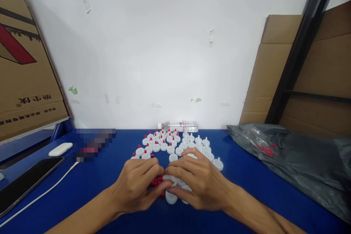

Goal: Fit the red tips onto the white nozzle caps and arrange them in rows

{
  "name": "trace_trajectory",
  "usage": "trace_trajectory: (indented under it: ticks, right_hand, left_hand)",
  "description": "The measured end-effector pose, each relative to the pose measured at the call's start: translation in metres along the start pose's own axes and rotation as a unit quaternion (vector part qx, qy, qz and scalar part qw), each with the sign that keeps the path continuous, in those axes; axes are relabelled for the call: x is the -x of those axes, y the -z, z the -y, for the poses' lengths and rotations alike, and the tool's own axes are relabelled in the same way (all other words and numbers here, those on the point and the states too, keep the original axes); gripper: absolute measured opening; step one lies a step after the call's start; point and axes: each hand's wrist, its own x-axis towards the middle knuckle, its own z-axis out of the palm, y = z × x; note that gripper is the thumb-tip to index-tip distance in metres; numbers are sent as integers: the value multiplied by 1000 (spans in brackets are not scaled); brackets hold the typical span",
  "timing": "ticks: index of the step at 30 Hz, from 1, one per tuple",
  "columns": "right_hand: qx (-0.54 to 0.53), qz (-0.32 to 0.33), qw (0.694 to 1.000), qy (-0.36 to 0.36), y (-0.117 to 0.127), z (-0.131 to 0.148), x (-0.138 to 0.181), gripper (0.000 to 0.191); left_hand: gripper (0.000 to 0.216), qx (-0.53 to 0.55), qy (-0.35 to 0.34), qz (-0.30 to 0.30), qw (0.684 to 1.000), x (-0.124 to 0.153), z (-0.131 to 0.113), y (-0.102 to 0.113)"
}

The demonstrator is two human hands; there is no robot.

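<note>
Both hands meet at the near middle of the blue table [115, 175]. My left hand [137, 184] is curled, its fingertips pinched over a small heap of red plugs [155, 181]. My right hand [196, 182] lies with fingers closed around a white plastic cap [170, 197], fingertips touching the left hand's. Beyond the hands stand several rows of white caps [175, 143], those on the left carrying red plugs on top, those on the right plain white.
A clear water bottle [179, 127] lies against the white wall. A grey plastic bag [296, 153] holding red pieces sits at right. At left are a phone [24, 182], a white cable [46, 192], a white case [60, 149] and cardboard boxes [24, 69].
</note>
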Motion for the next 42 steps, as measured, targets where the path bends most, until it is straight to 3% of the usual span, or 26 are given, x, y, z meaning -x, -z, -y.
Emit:
trace_trajectory:
  ticks: [3,6,12,15,18,22,26,30,36,42]
  right_hand:
    - [31,30,999,16,6,-7,0,19]
    - [82,32,996,28,10,-10,-4,21]
    - [183,-5,982,47,28,-35,5,22]
    - [206,-28,972,-105,44,-65,20,21]
    - [162,-14,961,-223,54,-87,31,9]
    - [82,75,959,-261,56,-91,34,13]
    - [27,179,939,-293,58,-85,29,20]
    - [15,239,913,-329,60,-82,26,22]
    - [31,252,911,-324,58,-83,30,16]
    - [47,240,918,-313,56,-81,33,15]
  left_hand:
    - [19,-6,-8,57,998,-6,1,1]
    - [26,-16,10,58,998,-12,0,-1]
    - [33,49,140,48,988,-3,9,0]
    - [38,30,219,55,974,5,24,8]
    - [37,-15,248,123,961,4,35,10]
    - [32,-24,269,206,940,0,36,6]
    - [30,-6,279,235,931,-1,33,2]
    - [28,1,279,260,924,0,31,2]
    - [29,-12,277,242,930,1,33,3]
    - [29,-165,276,197,926,3,47,6]
